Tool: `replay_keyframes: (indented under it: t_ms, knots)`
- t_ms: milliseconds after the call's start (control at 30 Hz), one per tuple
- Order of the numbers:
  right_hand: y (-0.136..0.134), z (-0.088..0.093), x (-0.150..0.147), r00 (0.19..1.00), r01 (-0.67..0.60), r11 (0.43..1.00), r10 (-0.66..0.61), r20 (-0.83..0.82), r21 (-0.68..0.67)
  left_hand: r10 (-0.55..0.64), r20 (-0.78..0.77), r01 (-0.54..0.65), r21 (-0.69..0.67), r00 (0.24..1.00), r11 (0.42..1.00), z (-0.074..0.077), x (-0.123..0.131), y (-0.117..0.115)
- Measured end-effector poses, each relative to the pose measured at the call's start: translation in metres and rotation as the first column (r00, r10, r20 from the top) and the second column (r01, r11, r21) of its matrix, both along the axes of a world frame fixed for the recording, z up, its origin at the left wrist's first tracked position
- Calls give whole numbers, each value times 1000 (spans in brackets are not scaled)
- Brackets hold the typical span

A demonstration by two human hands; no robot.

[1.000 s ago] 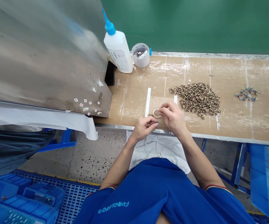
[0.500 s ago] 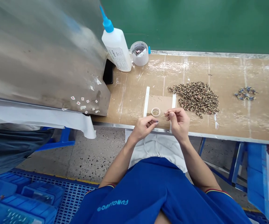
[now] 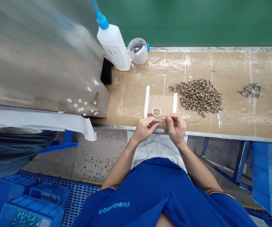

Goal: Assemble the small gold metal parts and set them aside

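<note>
Near the table's front edge, my left hand pinches a tiny dark bluish piece, mostly hidden by the fingertips. My right hand is closed on a thin wooden toothpick, whose tip points left and meets or nearly meets the small piece. Just beyond the fingers a small round clear cup sits on a cardboard pad edged with white strips. To the right lies a heap of small brown and gold pieces. Farther right is a loose ring of bluish pieces.
A white bottle with a blue nozzle stands at the back left, beside a tape roll holding scraps. A black phone-like object leans by the metal box. Blue bins stand at lower left.
My right hand has moved left, bringing the toothpick's tip to the small piece in my left hand. My left hand stays nearly in place. The view has shifted slightly.
</note>
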State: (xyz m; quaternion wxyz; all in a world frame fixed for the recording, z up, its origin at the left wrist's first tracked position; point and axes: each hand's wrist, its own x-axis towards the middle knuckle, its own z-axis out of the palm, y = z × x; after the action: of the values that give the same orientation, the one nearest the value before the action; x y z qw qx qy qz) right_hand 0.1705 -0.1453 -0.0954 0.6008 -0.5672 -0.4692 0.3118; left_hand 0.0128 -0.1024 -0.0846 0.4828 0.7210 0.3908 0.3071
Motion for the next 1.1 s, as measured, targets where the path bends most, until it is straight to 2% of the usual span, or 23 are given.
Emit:
replay_keyframes:
  t_ms: [300,667,767,933,1000,1100]
  knots:
    - [0,-1,2,998,-49,998,51,43,-42,-15,-30,16,33,999,999,2,0,0]
    - [1,0,2,995,-64,997,59,80,54,-29,11,28,67,1000,997,-1,-2,2]
    - [2,2,2,996,-85,994,82,43,69,-25,27,25,22,999,999,-1,-2,2]
    - [11,10,7,995,-54,998,53,-88,-12,-2,128,21,-141,992,990,-3,-4,3]
    - [19,15,9,997,-43,999,42,-66,-18,13,181,21,-188,983,982,-5,-5,3]
    - [31,20,11,994,-90,996,90,56,-3,32,230,23,-232,973,972,-9,-7,3]
